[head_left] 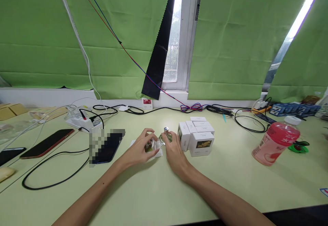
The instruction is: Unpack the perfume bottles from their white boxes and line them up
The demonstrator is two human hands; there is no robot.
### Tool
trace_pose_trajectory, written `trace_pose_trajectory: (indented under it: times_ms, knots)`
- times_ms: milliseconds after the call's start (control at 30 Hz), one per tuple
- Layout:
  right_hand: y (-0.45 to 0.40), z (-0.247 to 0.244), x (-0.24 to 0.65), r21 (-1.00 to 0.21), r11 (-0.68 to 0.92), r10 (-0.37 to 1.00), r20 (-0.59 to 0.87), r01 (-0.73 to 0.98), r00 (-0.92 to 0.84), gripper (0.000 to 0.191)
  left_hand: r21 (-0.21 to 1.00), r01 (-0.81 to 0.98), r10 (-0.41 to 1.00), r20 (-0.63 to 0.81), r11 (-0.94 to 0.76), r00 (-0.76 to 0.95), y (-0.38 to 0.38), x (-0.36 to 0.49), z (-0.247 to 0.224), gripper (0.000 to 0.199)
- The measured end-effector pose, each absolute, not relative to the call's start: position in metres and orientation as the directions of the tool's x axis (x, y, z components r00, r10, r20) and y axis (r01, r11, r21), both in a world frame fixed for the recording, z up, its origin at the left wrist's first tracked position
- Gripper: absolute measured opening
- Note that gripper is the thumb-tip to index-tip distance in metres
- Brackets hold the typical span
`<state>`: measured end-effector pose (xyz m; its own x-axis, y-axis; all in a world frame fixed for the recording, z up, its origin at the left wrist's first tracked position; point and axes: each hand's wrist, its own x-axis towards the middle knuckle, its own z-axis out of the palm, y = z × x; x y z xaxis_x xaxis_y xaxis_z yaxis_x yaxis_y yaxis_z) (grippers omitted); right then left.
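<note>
Bottle (pixel 166 130) and open box (pixel 155 144) are between the left hand (pixel 140 148) and the right hand (pixel 177 155). From the left: a dark phone (pixel 110 148) lies apart from the left hand, whose fingers and thumb curl around the box. Just right of that, cap up, the bottle is grasped at the right hand's fingertips. White cartons (pixel 201 144) stand grouped just beside that hand; a pink drink (pixel 275 143) is well apart.

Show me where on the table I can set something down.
Free: the stretch between the white boxes and pink bottle, and the patch between the forearms. Crowded: around the hands; left, with phones and cables; along the wall.
</note>
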<state>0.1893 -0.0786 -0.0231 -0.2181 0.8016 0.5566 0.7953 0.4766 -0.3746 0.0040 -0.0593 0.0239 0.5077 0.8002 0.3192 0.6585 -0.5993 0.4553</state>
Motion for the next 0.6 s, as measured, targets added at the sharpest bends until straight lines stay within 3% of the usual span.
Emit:
trace_pose_trajectory:
  times_ms: [467, 600]
  knots:
    - [-0.082, -0.015, 0.192, -0.387, 0.458, 0.830, 0.510, 0.800, -0.228, 0.079, 0.459, 0.673, 0.796, 0.142, -0.580, 0.589, -0.053, -0.010, 0.030, 0.047]
    - [-0.085, -0.010, 0.193, -0.404, 0.441, 0.844, 0.490, 0.801, -0.218, 0.066, 0.432, 0.698, 0.803, 0.119, -0.571, 0.583, -0.053, -0.010, 0.031, 0.049]
